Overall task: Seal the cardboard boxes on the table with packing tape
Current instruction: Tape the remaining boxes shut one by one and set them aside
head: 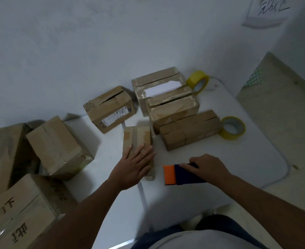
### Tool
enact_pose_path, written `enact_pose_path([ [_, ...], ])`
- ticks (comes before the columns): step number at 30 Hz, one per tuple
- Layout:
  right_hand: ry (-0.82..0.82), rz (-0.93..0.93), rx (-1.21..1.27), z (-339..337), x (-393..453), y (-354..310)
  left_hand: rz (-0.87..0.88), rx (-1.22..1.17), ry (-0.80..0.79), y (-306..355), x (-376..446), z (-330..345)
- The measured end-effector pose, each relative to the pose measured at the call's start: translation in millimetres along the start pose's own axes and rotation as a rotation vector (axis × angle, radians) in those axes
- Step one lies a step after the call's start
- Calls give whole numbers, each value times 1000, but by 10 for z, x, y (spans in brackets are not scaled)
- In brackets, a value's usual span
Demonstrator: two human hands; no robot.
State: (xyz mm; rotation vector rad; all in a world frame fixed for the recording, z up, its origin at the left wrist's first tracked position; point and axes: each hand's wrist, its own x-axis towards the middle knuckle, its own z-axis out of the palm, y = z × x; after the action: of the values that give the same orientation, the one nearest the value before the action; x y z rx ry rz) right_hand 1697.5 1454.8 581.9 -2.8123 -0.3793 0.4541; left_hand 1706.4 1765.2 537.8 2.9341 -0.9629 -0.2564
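A small cardboard box (136, 136) lies on the white table (229, 162) near its middle. My left hand (132, 168) rests flat on the box's near end, fingers straight. To its right, my right hand (206, 167) grips a navy and orange tape dispenser (176, 175) just above the table. Behind stand several more cardboard boxes: a labelled one (110, 108), a tall one showing a white sheet (157, 83), a mid one (173, 108) and a long flat one (189, 130). Two yellow tape rolls sit at the right, one lying flat (232, 127) and one upright (198, 81).
Larger cardboard boxes (56, 146) pile up at the left, one with handwritten characters (16, 216). A white wall rises behind the table, with a paper sign (268, 11) at the top right. Bare floor (281, 108) lies past the table's right edge.
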Motion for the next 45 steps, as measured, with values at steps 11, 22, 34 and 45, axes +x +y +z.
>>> enact_pose_path([
  [11, -6, -80, -116, -204, 213, 97, -210, 2, 34, 359, -129, 37],
  [22, -54, -97, -184, -349, 330, -150, -190, -170, 222, 390, -67, 111],
  [34, -85, 8, -241, -193, 370, -323, -180, -181, 251, 428, -58, 125],
  [45, -66, 219, -178, 288, 202, 340, -195, -197, 276, 442, -64, 123],
])
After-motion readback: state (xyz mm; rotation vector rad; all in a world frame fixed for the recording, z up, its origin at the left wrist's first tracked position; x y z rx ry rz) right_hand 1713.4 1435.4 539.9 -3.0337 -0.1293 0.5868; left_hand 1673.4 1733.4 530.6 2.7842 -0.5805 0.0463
